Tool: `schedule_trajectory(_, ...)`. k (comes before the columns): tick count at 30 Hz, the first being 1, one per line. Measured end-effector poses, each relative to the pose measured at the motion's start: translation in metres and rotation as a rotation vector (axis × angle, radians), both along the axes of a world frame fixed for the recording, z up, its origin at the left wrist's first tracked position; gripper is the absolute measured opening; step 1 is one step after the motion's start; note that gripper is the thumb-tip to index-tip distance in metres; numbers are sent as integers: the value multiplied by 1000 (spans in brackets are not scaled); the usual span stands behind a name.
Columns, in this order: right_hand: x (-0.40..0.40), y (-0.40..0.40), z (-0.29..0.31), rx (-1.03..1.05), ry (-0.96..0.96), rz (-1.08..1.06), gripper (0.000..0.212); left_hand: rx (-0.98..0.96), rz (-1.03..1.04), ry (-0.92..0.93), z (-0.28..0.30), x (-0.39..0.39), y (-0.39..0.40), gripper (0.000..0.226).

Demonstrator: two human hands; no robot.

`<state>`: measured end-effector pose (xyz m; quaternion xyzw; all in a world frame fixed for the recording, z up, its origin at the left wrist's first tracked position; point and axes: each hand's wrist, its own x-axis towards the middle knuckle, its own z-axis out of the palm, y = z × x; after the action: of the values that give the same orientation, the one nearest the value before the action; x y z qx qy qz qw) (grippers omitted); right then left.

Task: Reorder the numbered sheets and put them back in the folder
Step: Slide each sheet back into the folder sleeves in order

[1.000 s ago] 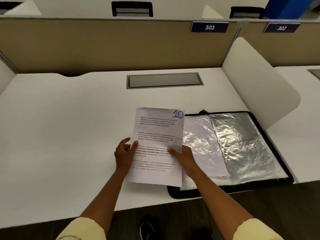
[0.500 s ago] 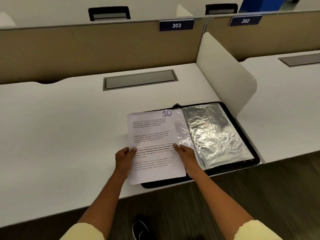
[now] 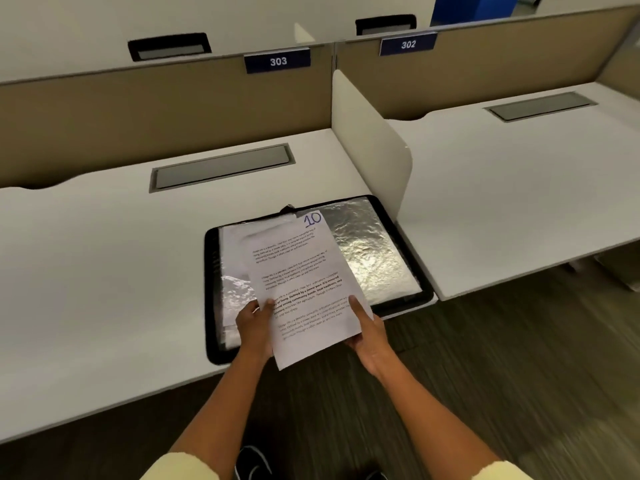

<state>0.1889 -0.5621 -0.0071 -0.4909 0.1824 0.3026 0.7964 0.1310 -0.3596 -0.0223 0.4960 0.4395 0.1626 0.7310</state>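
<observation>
head view, looking steeply down at desk (image 3: 104, 271)

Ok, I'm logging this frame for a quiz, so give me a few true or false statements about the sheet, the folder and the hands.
1. Both hands hold the sheet, left hand on its left edge and right hand near its lower right corner. True.
2. The sheet is marked 7. False: its top right corner reads 10.
3. The folder lies open on the desk. True.
4. The folder is closed and zipped. False: its shiny sleeves show.
5. The sign above this desk reads 303. True.
</observation>
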Motion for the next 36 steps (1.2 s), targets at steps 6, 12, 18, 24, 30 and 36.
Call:
schedule_trajectory(6, -3, -52, -12, 46, -18, -56, 46, -57, 1, -16, -1, 9, -64, 21)
schedule_trajectory(12, -6, -93, -25, -110, -84, -27, 48, -18, -162, -55, -3, 13, -105, 22)
schedule_trajectory(18, -10, -123, -40, -169, -91, -113, 46, 200, -251, 17, 4, 19, -119, 19)
schedule_trajectory(24, -20, -143, -46, -199, -83, -200, 50, 615, -423, 161, -1, 36, -99, 14)
schedule_trajectory(30, -33, -156, -44, -219, -73, -260, 40, 1073, -714, 140, -8, 61, -91, 6)
schedule_trajectory(36, -47, -167, -41, -250, -40, -351, 35, 1294, -857, 205, -32, 84, -89, 11)
